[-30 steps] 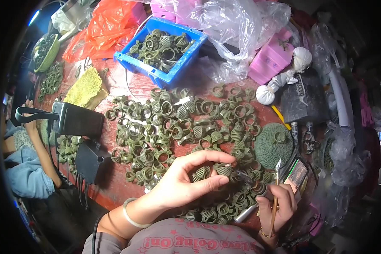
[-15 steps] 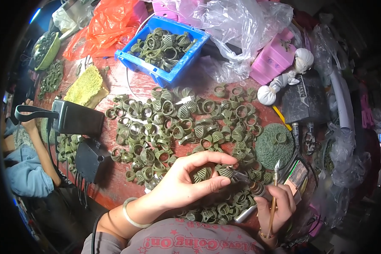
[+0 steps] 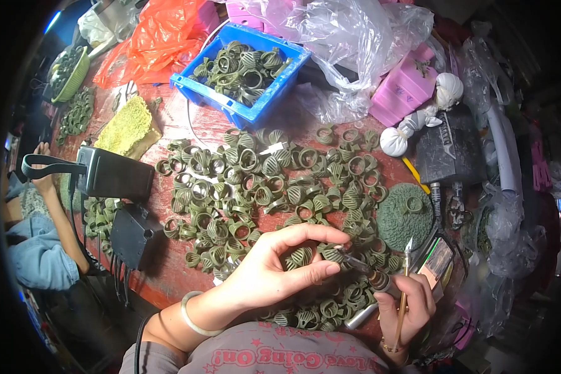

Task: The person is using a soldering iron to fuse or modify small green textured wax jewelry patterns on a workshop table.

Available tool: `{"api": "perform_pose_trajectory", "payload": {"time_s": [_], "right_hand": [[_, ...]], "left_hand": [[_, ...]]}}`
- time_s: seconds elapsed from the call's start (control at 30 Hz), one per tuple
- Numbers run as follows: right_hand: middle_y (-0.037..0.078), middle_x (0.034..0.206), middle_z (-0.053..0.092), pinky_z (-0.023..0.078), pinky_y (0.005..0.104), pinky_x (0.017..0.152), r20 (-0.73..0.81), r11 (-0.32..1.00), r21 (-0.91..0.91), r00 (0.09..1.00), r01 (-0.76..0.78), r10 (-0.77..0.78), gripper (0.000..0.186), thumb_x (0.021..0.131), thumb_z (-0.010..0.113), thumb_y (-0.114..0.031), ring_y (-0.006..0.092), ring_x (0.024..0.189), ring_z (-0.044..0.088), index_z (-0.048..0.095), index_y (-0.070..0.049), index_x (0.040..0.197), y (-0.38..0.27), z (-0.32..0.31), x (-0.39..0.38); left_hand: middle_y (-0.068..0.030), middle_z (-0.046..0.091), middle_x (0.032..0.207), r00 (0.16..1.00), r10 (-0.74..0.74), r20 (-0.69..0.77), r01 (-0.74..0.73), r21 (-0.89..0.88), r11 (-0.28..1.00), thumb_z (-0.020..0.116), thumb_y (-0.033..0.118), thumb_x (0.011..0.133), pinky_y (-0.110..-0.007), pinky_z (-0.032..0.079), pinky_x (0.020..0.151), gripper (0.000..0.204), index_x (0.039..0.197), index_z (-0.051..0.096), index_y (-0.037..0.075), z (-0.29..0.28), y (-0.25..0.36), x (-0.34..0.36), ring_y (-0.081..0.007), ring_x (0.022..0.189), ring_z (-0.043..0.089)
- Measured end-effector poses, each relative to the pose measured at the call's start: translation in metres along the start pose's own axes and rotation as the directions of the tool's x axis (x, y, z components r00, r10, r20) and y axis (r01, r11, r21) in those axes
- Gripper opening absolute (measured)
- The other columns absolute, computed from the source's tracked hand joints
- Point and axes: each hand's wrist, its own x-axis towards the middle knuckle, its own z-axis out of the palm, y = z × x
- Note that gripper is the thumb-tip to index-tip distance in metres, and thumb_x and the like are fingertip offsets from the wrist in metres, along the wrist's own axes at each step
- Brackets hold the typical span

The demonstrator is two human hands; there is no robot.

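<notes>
My left hand [image 3: 274, 265] is bent at the fingers. A small dark green ring [image 3: 331, 252] with a ribbed top sits between its thumb and index finger. My right hand [image 3: 407, 305] grips a grey handpiece [image 3: 381, 281] with a brown collar. Its thin tip points left and reaches the held ring; exact contact cannot be made out. Upright in the same hand stands a slim brown-handled carving knife [image 3: 404, 298] with a pale pointed blade. Around and beneath both hands lie many similar green rings [image 3: 271, 165], spread over the worn red table [image 3: 168, 283].
A blue bin [image 3: 265, 115] of rings stands at the back, near red and clear plastic bags. To the left are a yellow sponge [image 3: 128, 128], black boxes [image 3: 115, 174] and another person's arm [image 3: 68, 221]. On the right are a green round pad [image 3: 405, 218] and a black box [image 3: 449, 146].
Very little differs. The handpiece in my right hand has shifted slightly at the ring, and the knife has moved a touch with it. My left hand keeps its place.
</notes>
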Motion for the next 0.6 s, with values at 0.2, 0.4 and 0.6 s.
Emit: {"api": "perform_pose_trajectory", "payload": {"time_s": [0.2,0.4,0.6], "right_hand": [[0.012,0.080,0.059,0.048,0.0335,0.057,-0.007,0.999,-0.029,1.000,0.023,-0.023,0.040,0.074,0.081,-0.029,0.0260,0.067,0.059,0.062,0.000,0.094,0.0009,0.0004,0.0018],[0.011,0.081,0.061,0.048,0.0343,0.059,0.022,1.000,-0.016,1.000,-0.009,0.010,0.039,0.076,0.079,-0.030,0.0255,0.068,0.059,0.062,0.000,0.094,-0.0024,-0.0006,-0.0001],[0.009,0.077,0.062,0.047,0.0332,0.057,-0.071,0.998,-0.050,0.997,0.036,-0.039,0.041,0.080,0.075,-0.038,0.0243,0.065,0.057,0.061,0.000,0.091,0.0003,-0.0025,0.0037]], "left_hand": [[-0.0056,0.064,0.113,1.000,-0.028,0.004,0.028,-0.022,0.999,0.073,0.006,0.082,-0.027,0.044,0.093,0.038,0.118,0.062,0.001,-0.0013,-0.0003,0.0008,-0.0098,0.101,0.057],[-0.0053,0.064,0.112,1.000,0.001,0.003,-0.001,0.016,1.000,0.073,0.006,0.082,-0.027,0.044,0.093,0.038,0.118,0.062,0.001,-0.0008,0.0003,-0.0002,-0.0104,0.102,0.057],[-0.0054,0.063,0.113,1.000,-0.017,-0.011,0.017,0.011,1.000,0.073,0.005,0.083,-0.027,0.045,0.093,0.037,0.118,0.062,0.001,0.0005,0.0012,-0.0014,-0.0101,0.102,0.057]]}}
